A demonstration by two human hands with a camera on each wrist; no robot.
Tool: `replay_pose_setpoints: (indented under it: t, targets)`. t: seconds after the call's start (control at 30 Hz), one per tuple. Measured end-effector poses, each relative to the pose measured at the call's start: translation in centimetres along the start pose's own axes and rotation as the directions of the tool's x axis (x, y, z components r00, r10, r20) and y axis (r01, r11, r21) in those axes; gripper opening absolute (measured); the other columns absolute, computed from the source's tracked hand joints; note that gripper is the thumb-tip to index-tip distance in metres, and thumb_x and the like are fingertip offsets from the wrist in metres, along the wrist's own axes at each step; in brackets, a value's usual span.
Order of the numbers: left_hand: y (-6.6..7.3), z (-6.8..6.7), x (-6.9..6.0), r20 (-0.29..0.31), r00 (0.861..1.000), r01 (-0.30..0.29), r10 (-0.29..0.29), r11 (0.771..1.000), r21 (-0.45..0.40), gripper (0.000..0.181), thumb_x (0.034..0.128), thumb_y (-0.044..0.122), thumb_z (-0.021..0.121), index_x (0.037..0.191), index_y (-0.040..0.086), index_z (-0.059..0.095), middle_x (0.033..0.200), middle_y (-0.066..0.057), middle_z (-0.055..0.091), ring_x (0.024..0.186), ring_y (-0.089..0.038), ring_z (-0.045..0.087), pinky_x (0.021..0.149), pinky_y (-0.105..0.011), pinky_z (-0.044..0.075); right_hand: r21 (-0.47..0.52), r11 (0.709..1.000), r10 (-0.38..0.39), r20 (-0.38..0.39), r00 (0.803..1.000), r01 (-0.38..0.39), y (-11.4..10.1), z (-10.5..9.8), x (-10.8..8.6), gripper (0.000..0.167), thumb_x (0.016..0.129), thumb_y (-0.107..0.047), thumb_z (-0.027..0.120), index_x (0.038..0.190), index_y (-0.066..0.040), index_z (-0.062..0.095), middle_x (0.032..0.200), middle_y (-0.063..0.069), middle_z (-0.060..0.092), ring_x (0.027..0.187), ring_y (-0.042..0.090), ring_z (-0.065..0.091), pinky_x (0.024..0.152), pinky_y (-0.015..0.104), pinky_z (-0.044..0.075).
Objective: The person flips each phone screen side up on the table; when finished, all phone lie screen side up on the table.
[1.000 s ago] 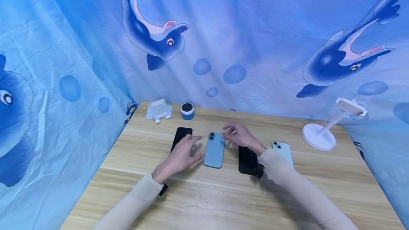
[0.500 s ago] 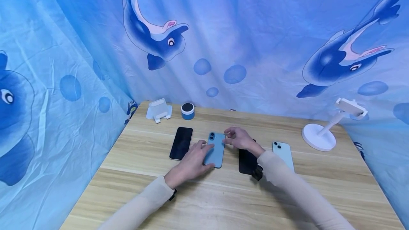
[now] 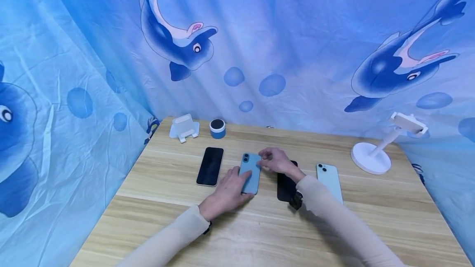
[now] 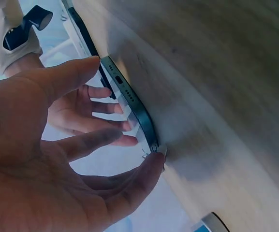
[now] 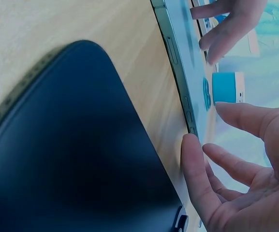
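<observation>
Head view: left hand grips blue phone at near end, thumb and fingers on opposite sides; right hand, fingers loosely bent, touches its far right corner. Blue phone back up, middle of tabletop, long axis running near to far edge, twin lenses at far end. Left wrist view only: port in near end. Right wrist view only: side buttons. Leftward: black-screened phone. Rightward: dark phone partly hidden by right hand, then pale phone. Near far left corner: small white stand, blue-and-white cylinder beside it. Near far right corner: tall white stand.
</observation>
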State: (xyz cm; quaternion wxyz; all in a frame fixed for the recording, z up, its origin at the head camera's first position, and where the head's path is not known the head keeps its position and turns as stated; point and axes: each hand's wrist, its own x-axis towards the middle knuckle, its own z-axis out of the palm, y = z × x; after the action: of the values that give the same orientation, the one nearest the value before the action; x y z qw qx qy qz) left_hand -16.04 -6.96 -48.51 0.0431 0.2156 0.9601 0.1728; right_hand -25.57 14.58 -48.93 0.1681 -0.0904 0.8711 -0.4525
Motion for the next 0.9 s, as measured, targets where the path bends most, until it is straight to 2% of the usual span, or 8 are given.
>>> replay_pose_setpoints:
  t: [0.3,0.7,0.9]
  targets:
    - [0.6,0.2,0.6,0.024,1.000,-0.002,0.001,0.998,0.056,0.072,0.0907,0.046,0.079,0.150,0.012,0.056,0.143,-0.028,0.051,0.120,-0.036,0.054,0.093,-0.047,0.055,-0.015,1.000,0.013,-0.022,1.000,-0.013,0.1,0.5,0.4,0.046,0.097,-0.021,0.073,0.138,-0.002,0.064,0.123,0.018,0.064,0.076,0.018,0.069,0.066,0.033,0.060]
    - [1.0,0.6,1.1,0.016,1.000,-0.003,0.001,0.988,0.153,0.072,0.0910,0.053,0.077,0.148,0.014,0.058,0.135,-0.028,0.053,0.111,-0.034,0.053,0.084,-0.042,0.056,-0.014,1.000,0.010,-0.033,0.999,-0.011,0.0,0.6,0.7,0.042,0.098,-0.017,0.071,0.137,-0.002,0.065,0.121,0.018,0.063,0.077,0.019,0.069,0.067,0.032,0.060]
    - [1.0,0.7,1.2,0.010,1.000,-0.016,0.015,0.983,0.182,0.071,0.0919,0.054,0.075,0.148,0.013,0.059,0.132,-0.028,0.055,0.109,-0.033,0.053,0.081,-0.039,0.056,-0.009,1.000,0.011,-0.046,0.999,-0.012,0.2,0.8,0.7,0.040,0.099,-0.016,0.070,0.137,-0.002,0.064,0.118,0.016,0.063,0.071,0.019,0.067,0.065,0.030,0.057]
